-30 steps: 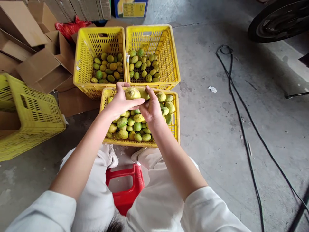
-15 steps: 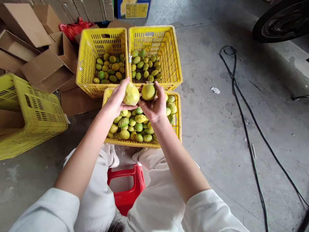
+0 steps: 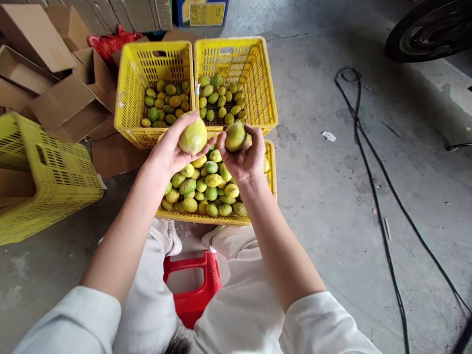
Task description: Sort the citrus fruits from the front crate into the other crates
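Note:
My left hand (image 3: 172, 147) is closed around a pale yellow lemon (image 3: 193, 136), thumb over its top and fingers beneath. In my right hand (image 3: 246, 156), a smaller greenish lemon (image 3: 236, 137) sits between thumb and fingers. The two hands are slightly apart, above the front yellow crate (image 3: 206, 219), which is full of green and yellow lemons (image 3: 190, 187). Behind it stand the left rear crate (image 3: 127, 93) and the right rear crate (image 3: 271, 98), side by side, each with a layer of lemons on its bottom.
Another yellow crate (image 3: 66, 172) with cardboard inside is at the left. Cardboard boxes (image 3: 62, 98) and a red bag (image 3: 110, 45) lie behind it. A red stool (image 3: 191, 302) is between my legs. Black cable (image 3: 383, 172) runs over the floor at right, near a wheel (image 3: 424, 37).
My hands have moved apart, the left one leftward and the right one rightward, each still holding its lemon. Both lemons are turned differently, and more fruit shows in the front crate between the hands.

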A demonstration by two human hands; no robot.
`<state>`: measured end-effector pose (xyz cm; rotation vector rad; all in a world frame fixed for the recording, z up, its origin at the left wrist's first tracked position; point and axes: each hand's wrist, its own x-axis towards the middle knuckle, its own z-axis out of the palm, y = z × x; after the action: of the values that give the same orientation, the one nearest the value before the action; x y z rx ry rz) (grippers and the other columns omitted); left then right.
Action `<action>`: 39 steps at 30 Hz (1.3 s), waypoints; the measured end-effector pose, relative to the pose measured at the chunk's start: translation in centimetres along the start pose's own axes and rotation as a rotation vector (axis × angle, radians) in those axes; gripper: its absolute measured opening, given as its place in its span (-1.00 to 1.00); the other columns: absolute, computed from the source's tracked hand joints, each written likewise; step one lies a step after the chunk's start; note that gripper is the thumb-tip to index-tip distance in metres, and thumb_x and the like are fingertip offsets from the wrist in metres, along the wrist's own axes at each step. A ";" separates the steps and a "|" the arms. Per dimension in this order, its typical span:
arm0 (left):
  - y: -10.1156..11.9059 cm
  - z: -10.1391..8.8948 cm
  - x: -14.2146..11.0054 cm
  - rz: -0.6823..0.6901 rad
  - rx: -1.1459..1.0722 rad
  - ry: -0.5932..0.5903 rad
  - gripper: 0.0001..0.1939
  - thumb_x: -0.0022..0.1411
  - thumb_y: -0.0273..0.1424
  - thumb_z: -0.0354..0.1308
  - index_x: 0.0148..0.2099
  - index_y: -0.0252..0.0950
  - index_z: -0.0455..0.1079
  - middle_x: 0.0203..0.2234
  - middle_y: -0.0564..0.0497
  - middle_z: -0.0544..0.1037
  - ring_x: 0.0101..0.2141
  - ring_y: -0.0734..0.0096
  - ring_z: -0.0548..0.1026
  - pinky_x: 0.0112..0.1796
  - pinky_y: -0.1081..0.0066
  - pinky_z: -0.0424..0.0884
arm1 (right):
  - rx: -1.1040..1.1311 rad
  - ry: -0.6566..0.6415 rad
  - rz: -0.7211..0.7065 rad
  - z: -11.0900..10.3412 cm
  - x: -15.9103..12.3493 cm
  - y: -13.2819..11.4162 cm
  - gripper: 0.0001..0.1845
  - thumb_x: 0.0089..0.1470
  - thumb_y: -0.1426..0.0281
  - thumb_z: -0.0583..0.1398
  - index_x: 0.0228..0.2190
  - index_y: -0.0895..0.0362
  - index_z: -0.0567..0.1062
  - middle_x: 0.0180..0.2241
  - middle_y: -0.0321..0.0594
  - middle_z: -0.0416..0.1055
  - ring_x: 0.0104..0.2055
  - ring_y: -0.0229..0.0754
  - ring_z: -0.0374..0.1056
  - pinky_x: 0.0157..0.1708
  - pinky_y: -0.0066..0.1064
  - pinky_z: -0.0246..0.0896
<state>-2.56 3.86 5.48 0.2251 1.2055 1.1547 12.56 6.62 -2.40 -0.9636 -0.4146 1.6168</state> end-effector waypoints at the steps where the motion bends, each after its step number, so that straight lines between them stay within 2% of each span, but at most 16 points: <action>1: 0.1 0.0 0.0 -0.006 -0.022 0.000 -0.69 0.44 -0.18 0.47 0.10 -0.17 0.55 -0.25 -0.04 0.70 -0.22 0.21 0.79 -0.24 0.40 0.72 | 0.027 -0.019 0.049 0.4 -0.4 -0.3 -0.85 0.29 0.13 0.30 -0.22 -0.11 0.49 -0.17 -0.24 0.72 0.23 0.06 0.67 0.23 0.14 0.72; 4: 0.3 -0.6 0.7 -0.054 -0.060 0.014 -0.65 0.43 -0.10 0.42 0.13 -0.15 0.58 -0.26 -0.07 0.74 -0.26 0.18 0.78 -0.34 0.41 0.70 | 0.080 -0.087 0.245 1.6 -1.5 -0.8 -0.94 0.27 0.32 0.26 -0.19 -0.09 0.50 -0.25 -0.30 0.68 0.17 -0.04 0.67 0.28 0.04 0.69; 6: 0.3 -1.1 1.2 -0.100 -0.073 0.008 -0.64 0.43 -0.06 0.38 0.13 -0.13 0.59 -0.27 -0.07 0.74 -0.30 0.20 0.76 -0.38 0.41 0.68 | 0.086 -0.098 0.329 2.1 -2.1 -0.7 -0.96 0.30 0.33 0.26 -0.20 -0.06 0.49 -0.30 -0.33 0.64 0.12 -0.08 0.68 0.30 -0.05 0.67; 8: 0.1 -1.5 1.6 -0.141 -0.082 -0.006 -0.64 0.44 -0.03 0.35 0.11 -0.12 0.60 -0.28 -0.07 0.73 -0.33 0.22 0.75 -0.41 0.43 0.66 | 0.091 -0.068 0.352 2.4 -2.4 -0.4 -0.92 0.34 0.29 0.30 -0.22 -0.06 0.48 -0.35 -0.36 0.60 0.06 -0.10 0.68 0.28 -0.09 0.68; 12: -0.5 -1.5 1.9 -0.188 -0.099 -0.010 -0.61 0.48 0.01 0.25 0.12 -0.13 0.60 -0.27 -0.09 0.73 -0.25 0.12 0.78 -0.39 0.39 0.68 | 0.134 0.040 0.355 2.5 -2.0 0.2 -0.80 0.39 0.21 0.35 -0.24 -0.06 0.46 -0.38 -0.34 0.56 -0.07 -0.09 0.68 0.22 -0.11 0.73; 16: -0.6 -0.9 1.4 -0.129 -0.147 0.002 -0.58 0.52 -0.07 0.20 0.24 -0.17 0.54 -0.17 -0.12 0.75 -0.05 -0.06 0.80 -0.12 0.10 0.81 | 0.240 0.101 0.345 2.1 -1.2 0.3 -0.85 0.48 0.21 0.16 -0.17 -0.05 0.47 -0.34 -0.28 0.60 0.03 -0.02 0.71 0.17 -0.03 0.76; 19: -0.4 -0.4 0.7 -0.071 -0.173 -0.015 -0.60 0.58 -0.13 0.18 0.30 -0.19 0.50 -0.12 -0.12 0.76 0.04 -0.07 0.79 0.01 0.02 0.80 | 0.279 0.047 0.287 1.9 -1.0 -0.3 -0.89 0.47 0.23 0.17 -0.15 -0.04 0.47 -0.29 -0.26 0.65 0.04 -0.04 0.71 0.08 -0.06 0.79; 21: -0.3 -0.1 0.4 -0.053 -0.172 -0.029 -0.59 0.58 -0.09 0.22 0.29 -0.20 0.51 -0.14 -0.13 0.76 0.05 -0.08 0.80 -0.01 0.08 0.81 | 0.262 -0.016 0.249 2.0 -1.4 -0.8 -0.87 0.45 0.19 0.25 -0.16 -0.06 0.47 -0.26 -0.25 0.66 0.04 -0.05 0.70 0.02 -0.11 0.80; 25: -0.5 0.2 0.2 -0.081 -0.170 -0.033 -0.53 0.56 0.00 0.27 0.23 -0.25 0.57 -0.25 -0.13 0.75 -0.02 -0.01 0.82 -0.13 0.27 0.81 | 0.158 -0.052 0.209 2.5 -2.1 -1.0 -0.79 0.49 0.08 0.24 -0.18 -0.10 0.46 -0.27 -0.29 0.62 0.05 -0.09 0.68 -0.01 -0.20 0.78; 28: -0.9 0.1 0.6 -0.113 -0.169 -0.018 -0.56 0.52 0.02 0.30 0.16 -0.20 0.61 -0.30 -0.11 0.75 -0.08 0.00 0.82 -0.12 0.24 0.81 | 0.105 -0.094 0.207 2.4 -2.1 -0.4 -0.69 0.42 0.01 0.35 -0.21 -0.09 0.45 -0.31 -0.36 0.57 0.05 -0.14 0.64 -0.05 -0.35 0.71; 30: -1.1 -0.1 0.8 -0.124 -0.162 -0.007 -0.58 0.48 0.05 0.34 0.11 -0.16 0.61 -0.30 -0.12 0.75 -0.09 -0.02 0.82 -0.11 0.21 0.82 | 0.088 -0.106 0.222 2.2 -1.9 0.1 -0.68 0.36 0.06 0.43 -0.24 -0.09 0.44 -0.33 -0.39 0.56 0.02 -0.17 0.61 -0.09 -0.41 0.67; 34: -0.5 -0.2 0.2 -0.102 -0.182 -0.011 -0.50 0.53 0.14 0.18 0.07 -0.19 0.55 -0.31 -0.12 0.72 -0.04 -0.05 0.80 -0.08 0.15 0.81 | 0.035 -0.082 0.226 1.9 -1.5 0.2 -0.71 0.29 0.17 0.48 -0.24 -0.10 0.48 -0.27 -0.38 0.61 0.04 -0.09 0.61 -0.06 -0.29 0.69; 37: 0.2 -0.1 -0.6 -0.082 -0.178 -0.061 -0.55 0.61 -0.01 0.06 0.15 -0.24 0.53 -0.21 -0.17 0.74 0.06 -0.11 0.78 0.00 0.07 0.80 | 0.053 -0.079 0.227 1.8 -1.4 -0.7 -0.79 0.34 0.18 0.42 -0.22 -0.09 0.50 -0.22 -0.34 0.64 0.07 -0.07 0.64 -0.01 -0.24 0.74; 39: 0.5 0.0 -0.9 -0.032 -0.139 -0.089 -0.61 0.62 -0.10 0.10 0.24 -0.21 0.53 -0.10 -0.16 0.76 0.15 -0.12 0.76 0.07 0.04 0.77 | 0.096 -0.130 0.252 1.9 -1.6 -1.6 -0.79 0.36 0.11 0.38 -0.17 -0.07 0.54 -0.20 -0.31 0.66 0.08 -0.05 0.67 0.06 -0.15 0.77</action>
<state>-2.78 3.37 6.40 0.1496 1.0424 1.1836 12.19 6.00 0.49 -0.8666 -0.3097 1.9172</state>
